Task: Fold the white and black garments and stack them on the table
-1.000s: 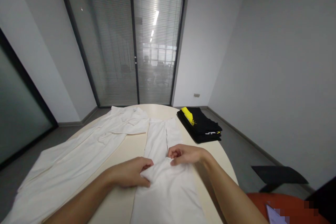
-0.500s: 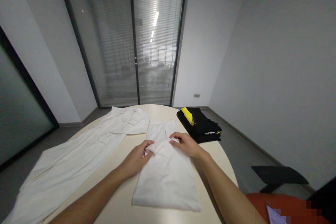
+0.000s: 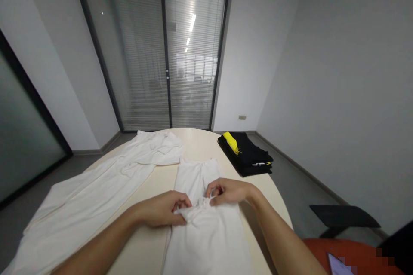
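White trousers point(image 3: 209, 240), folded into a long narrow shape, lie on the table in front of me. Their gathered, elastic-looking edge is bunched between my two hands. On its left side, my left hand point(image 3: 164, 208) pinches the edge between thumb and fingers. My right hand point(image 3: 230, 191) grips the same edge on the right, fingers curled and thumb below. The far part of the cloth stretches flat beyond my hands, and the near end runs out of the bottom of the view.
A second white garment point(image 3: 93, 193) lies spread along the left of the light round table point(image 3: 138, 240). Folded black clothes point(image 3: 251, 150), the top one with a yellow patch, are stacked at the right edge. An orange chair point(image 3: 342, 249) stands at lower right.
Both hands have moved nearer to me, drawing the white trousers along the table. The near end has slid out of view at the bottom.
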A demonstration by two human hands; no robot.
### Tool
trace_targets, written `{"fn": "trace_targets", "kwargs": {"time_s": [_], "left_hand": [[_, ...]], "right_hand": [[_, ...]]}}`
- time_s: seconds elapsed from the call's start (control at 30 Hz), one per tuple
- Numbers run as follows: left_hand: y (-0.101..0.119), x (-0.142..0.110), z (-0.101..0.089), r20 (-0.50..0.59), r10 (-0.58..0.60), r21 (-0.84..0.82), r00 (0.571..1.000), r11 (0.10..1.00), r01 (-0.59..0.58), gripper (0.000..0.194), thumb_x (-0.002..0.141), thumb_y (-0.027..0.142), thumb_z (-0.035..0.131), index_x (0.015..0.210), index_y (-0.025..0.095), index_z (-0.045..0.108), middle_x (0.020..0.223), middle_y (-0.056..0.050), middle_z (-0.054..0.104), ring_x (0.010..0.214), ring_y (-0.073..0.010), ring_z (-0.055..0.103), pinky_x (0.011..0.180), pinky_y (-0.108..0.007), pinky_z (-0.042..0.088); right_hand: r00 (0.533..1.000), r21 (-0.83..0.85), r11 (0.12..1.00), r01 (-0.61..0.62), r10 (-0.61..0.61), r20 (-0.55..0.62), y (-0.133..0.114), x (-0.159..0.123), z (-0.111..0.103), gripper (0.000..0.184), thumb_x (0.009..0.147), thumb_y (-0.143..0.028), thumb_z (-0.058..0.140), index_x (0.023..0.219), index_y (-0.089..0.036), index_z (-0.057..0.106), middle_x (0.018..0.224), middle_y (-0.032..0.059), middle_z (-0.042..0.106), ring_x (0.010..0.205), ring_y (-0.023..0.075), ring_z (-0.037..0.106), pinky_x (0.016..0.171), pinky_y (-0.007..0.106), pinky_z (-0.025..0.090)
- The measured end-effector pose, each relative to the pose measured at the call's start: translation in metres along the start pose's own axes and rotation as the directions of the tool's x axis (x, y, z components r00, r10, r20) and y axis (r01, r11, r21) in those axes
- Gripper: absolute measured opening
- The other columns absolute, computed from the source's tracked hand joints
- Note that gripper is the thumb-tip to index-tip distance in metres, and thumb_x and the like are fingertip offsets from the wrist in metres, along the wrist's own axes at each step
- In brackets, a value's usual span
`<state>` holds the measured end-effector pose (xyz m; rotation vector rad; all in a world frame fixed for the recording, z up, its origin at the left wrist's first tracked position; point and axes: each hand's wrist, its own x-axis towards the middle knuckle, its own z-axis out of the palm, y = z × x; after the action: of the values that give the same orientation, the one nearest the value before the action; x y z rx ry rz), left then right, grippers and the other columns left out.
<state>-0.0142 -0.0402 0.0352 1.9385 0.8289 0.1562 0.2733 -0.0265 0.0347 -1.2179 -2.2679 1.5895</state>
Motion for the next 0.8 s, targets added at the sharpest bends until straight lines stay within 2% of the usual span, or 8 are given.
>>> {"fn": "trace_targets", "kwargs": {"time_s": [0.1, 0.2, 0.3, 0.47, 0.53, 0.67, 0.73, 0.8], "left_hand": [[0.004, 0.003, -0.003, -0.069, 0.021, -0.157, 0.997, 0.987, -0.032, 0.031, 0.077, 0.039, 0.068, 0.097, 0.016, 0.066, 0.083, 0.000, 0.065, 0.074, -0.0157, 0.056, 0.065, -0.023, 0.038], [-0.001, 0.015, -0.006, -0.294, 0.072, -0.255, 0.953, 0.955, -0.151, 0.035, 0.084, 0.046, 0.063, 0.098, 0.015, 0.063, 0.092, -0.004, 0.067, 0.084, -0.0187, 0.060, 0.072, -0.025, 0.043], [-0.017, 0.032, -0.007, -0.512, 0.095, -0.228, 0.854, 0.943, -0.242, 0.036, 0.088, 0.047, 0.058, 0.103, 0.014, 0.062, 0.100, -0.007, 0.068, 0.094, -0.0210, 0.062, 0.081, -0.027, 0.045], [-0.042, 0.048, -0.001, -0.573, 0.056, -0.077, 0.818, 0.990, -0.122, 0.039, 0.082, 0.041, 0.064, 0.111, 0.015, 0.061, 0.099, -0.007, 0.070, 0.089, -0.0211, 0.063, 0.078, -0.029, 0.046], [-0.043, 0.044, 0.000, -0.523, 0.031, -0.056, 0.852, 0.996, -0.071, 0.042, 0.078, 0.039, 0.067, 0.112, 0.017, 0.061, 0.095, -0.005, 0.069, 0.086, -0.0203, 0.062, 0.074, -0.028, 0.045], [-0.032, 0.025, -0.002, -0.218, 0.015, -0.166, 0.976, 0.985, -0.052, 0.050, 0.071, 0.034, 0.074, 0.115, 0.017, 0.059, 0.090, -0.002, 0.068, 0.077, -0.0168, 0.061, 0.063, -0.023, 0.041], [-0.026, 0.019, -0.004, -0.174, 0.015, -0.234, 0.985, 0.971, -0.056, 0.054, 0.069, 0.033, 0.077, 0.117, 0.018, 0.058, 0.090, -0.001, 0.067, 0.076, -0.0158, 0.061, 0.062, -0.022, 0.040], [-0.022, 0.019, -0.006, -0.246, 0.020, -0.296, 0.969, 0.950, -0.094, 0.052, 0.071, 0.036, 0.076, 0.116, 0.017, 0.058, 0.093, -0.002, 0.068, 0.079, -0.0167, 0.063, 0.066, -0.023, 0.044]], "right_hand": [[0.977, 0.013, 0.994, 0.106, -0.101, -0.187, 0.003, 0.001, -0.005, 0.035, 0.080, -0.045, 0.070, 0.098, -0.015, 0.067, 0.066, -0.0042, 0.053, 0.058, 0.0089, 0.042, 0.054, 0.021, 0.030], [0.847, -0.104, 0.975, 0.194, -0.220, -0.483, 0.005, 0.006, -0.009, 0.033, 0.085, -0.047, 0.064, 0.096, -0.017, 0.067, 0.074, -0.0007, 0.059, 0.065, 0.0115, 0.045, 0.061, 0.023, 0.034], [0.736, -0.269, 0.952, 0.143, -0.284, -0.615, 0.007, 0.015, -0.010, 0.035, 0.091, -0.048, 0.055, 0.103, -0.018, 0.067, 0.087, 0.0034, 0.065, 0.069, 0.0134, 0.047, 0.066, 0.025, 0.036], [0.814, -0.376, 0.926, 0.028, -0.239, -0.529, 0.015, 0.024, -0.006, 0.028, 0.092, -0.038, 0.053, 0.106, -0.019, 0.066, 0.075, -0.0007, 0.060, 0.065, 0.0124, 0.047, 0.064, 0.024, 0.035], [0.859, -0.352, 0.935, 0.039, -0.211, -0.467, 0.019, 0.023, -0.005, 0.024, 0.089, -0.035, 0.056, 0.104, -0.019, 0.067, 0.071, -0.0025, 0.057, 0.065, 0.0119, 0.047, 0.062, 0.023, 0.035], [0.941, -0.220, 0.970, 0.099, -0.163, -0.297, 0.018, 0.015, -0.002, 0.021, 0.084, -0.030, 0.060, 0.100, -0.019, 0.068, 0.076, -0.0021, 0.058, 0.067, 0.0118, 0.049, 0.061, 0.021, 0.036], [0.945, -0.192, 0.975, 0.113, -0.165, -0.282, 0.012, 0.012, -0.001, 0.020, 0.083, -0.030, 0.061, 0.098, -0.019, 0.069, 0.075, -0.0021, 0.059, 0.066, 0.0116, 0.049, 0.059, 0.021, 0.035], [0.915, -0.205, 0.969, 0.135, -0.201, -0.350, 0.006, 0.011, -0.001, 0.019, 0.085, -0.031, 0.059, 0.097, -0.019, 0.069, 0.075, -0.0017, 0.061, 0.065, 0.0116, 0.048, 0.059, 0.022, 0.035]]}}
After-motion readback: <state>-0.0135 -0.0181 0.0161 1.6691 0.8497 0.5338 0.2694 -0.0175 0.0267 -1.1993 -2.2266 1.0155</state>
